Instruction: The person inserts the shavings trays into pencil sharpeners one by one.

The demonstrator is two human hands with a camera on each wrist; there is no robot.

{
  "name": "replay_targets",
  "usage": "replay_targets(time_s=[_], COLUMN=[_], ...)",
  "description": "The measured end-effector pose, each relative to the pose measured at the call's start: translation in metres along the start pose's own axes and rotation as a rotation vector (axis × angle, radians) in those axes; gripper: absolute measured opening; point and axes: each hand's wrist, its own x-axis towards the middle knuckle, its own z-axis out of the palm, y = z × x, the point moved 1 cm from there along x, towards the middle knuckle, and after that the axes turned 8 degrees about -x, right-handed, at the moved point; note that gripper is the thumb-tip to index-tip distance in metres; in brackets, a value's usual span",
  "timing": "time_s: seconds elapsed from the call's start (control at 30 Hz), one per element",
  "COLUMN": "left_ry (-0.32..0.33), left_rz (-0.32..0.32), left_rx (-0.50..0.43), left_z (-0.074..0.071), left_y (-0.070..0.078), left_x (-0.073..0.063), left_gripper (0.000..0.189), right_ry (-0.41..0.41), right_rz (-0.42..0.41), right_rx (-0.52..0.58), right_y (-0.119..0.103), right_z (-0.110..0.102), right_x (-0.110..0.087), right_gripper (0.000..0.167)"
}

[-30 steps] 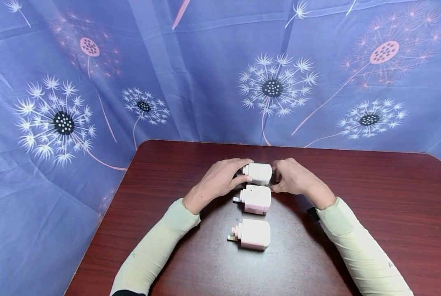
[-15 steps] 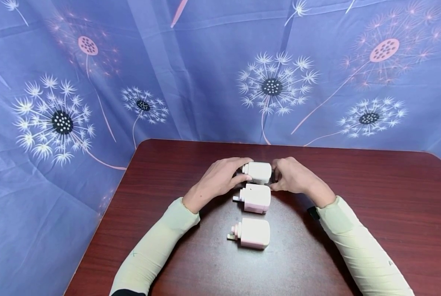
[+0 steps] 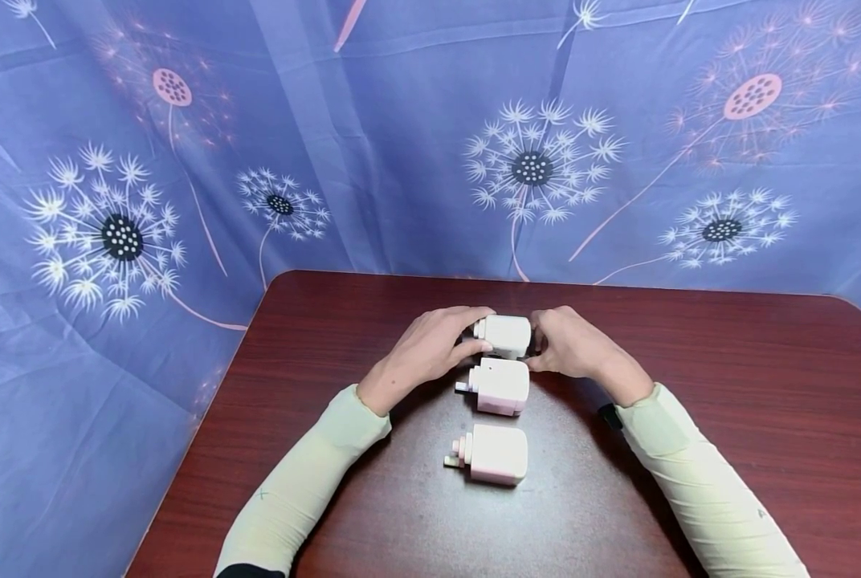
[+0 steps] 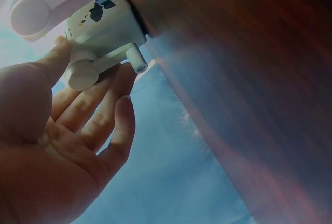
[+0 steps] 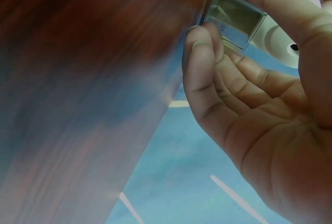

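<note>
Three white hand-crank pencil sharpeners lie in a row on the table. My left hand (image 3: 430,345) holds the far sharpener (image 3: 506,331) at its crank end, thumb on the near side and fingers beyond. In the left wrist view, its crank handle (image 4: 110,59) sits by my palm. At the opposite end is my right hand (image 3: 575,345). In the right wrist view, its thumb and curled fingers pinch about the clear shavings drawer (image 5: 236,19); the exact contact is partly hidden. The middle sharpener (image 3: 503,387) stands just nearer, and the near sharpener (image 3: 498,455) sits apart.
The dark red wooden table (image 3: 727,385) reaches back to a blue curtain (image 3: 401,160) printed with dandelions. Both forearms wear pale sleeves (image 3: 308,482), one on each side of the row.
</note>
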Motion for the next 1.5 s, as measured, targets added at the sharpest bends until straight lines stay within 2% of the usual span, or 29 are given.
replay_targets(time_s=[0.77, 1.3, 1.5], left_ry=[0.006, 0.006, 0.002], left_rz=[0.011, 0.012, 0.014], left_rx=[0.0, 0.008, 0.008], left_z=[0.0, 0.002, 0.002], left_y=[0.001, 0.0, -0.001], left_x=[-0.001, -0.001, -0.001], left_gripper=[0.053, 0.054, 0.055], right_ry=[0.02, 0.057, 0.06], right_rz=[0.056, 0.042, 0.082], right_rx=[0.038, 0.044, 0.05], right_y=[-0.007, -0.01, -0.012], right_z=[0.005, 0.009, 0.009], right_x=[0.004, 0.005, 0.004], right_gripper=[0.034, 0.036, 0.038])
